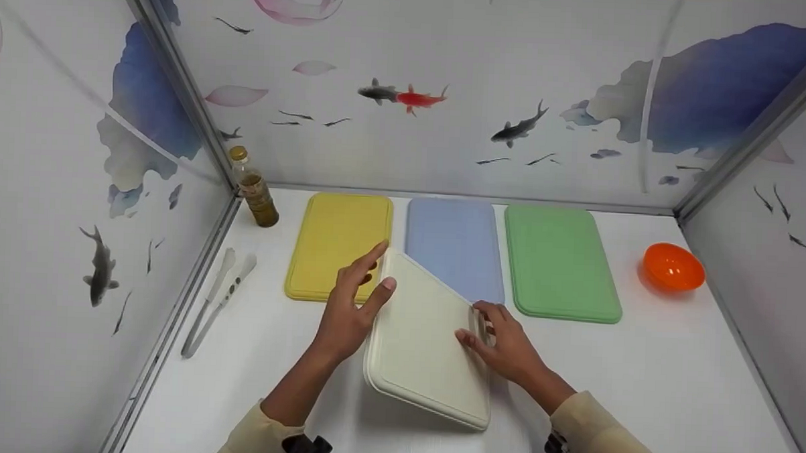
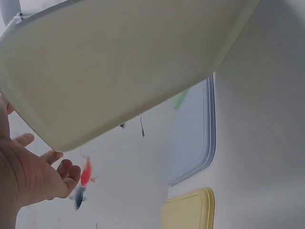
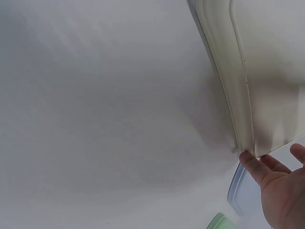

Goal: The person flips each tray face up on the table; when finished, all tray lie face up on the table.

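The cream board [image 1: 429, 348] is tilted above the table [image 1: 645, 396], nearer the person than the blue board [image 1: 453, 238] and partly covering it in the head view. The right hand [image 1: 509, 347] pinches the board near its upper right corner, thumb on the near face. The left hand [image 1: 350, 312] is spread, its fingers touching the upper left corner without wrapping around it; how much weight it bears cannot be determined. Caution: if the right thumb slips on the smooth face, the left hand's light contact may not arrest a drop. Uneven support could also twist the board, knocking its far edge against the blue board or the yellow board [image 1: 342, 244].
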Motion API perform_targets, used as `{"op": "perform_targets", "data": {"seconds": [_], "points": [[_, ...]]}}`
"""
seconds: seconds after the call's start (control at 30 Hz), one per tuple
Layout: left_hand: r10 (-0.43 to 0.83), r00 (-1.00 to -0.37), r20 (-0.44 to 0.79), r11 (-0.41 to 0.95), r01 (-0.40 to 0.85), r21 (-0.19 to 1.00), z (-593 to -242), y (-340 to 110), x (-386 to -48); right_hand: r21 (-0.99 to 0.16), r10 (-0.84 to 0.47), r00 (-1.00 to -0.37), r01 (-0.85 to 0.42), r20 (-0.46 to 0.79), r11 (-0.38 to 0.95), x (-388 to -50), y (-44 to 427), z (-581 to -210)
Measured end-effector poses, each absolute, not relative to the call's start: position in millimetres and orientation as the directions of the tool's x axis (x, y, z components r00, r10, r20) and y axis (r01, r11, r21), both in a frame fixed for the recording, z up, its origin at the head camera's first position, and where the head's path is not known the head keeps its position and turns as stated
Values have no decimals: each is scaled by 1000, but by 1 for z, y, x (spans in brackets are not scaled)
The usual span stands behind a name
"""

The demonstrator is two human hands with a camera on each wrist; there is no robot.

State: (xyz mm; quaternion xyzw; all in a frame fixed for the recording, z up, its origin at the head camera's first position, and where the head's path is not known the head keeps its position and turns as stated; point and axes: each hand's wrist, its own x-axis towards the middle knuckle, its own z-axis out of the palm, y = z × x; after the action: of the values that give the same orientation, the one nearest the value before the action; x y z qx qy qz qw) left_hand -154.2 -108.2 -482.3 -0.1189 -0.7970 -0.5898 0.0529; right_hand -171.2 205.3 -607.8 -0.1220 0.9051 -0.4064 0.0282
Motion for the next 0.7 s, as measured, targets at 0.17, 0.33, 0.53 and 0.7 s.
{"op": "perform_targets", "data": {"seconds": [0.17,0.33,0.53,0.7], "points": [[154,-954,256,239,287,928,-478,-106,-155,-774,-256,-966,-194,43,603,-172,204,-608],[166,-947,275,208,306,929,-473,-103,-158,-786,-263,-964,-189,35,589,-172,203,-608],[195,-925,326,173,360,917,-468,-98,-161,-796,-298,-954,-204,31,570,-172,201,-608],[218,-909,355,153,391,907,-464,-93,-163,-805,-332,-941,-243,61,541,-174,199,-610]]}}
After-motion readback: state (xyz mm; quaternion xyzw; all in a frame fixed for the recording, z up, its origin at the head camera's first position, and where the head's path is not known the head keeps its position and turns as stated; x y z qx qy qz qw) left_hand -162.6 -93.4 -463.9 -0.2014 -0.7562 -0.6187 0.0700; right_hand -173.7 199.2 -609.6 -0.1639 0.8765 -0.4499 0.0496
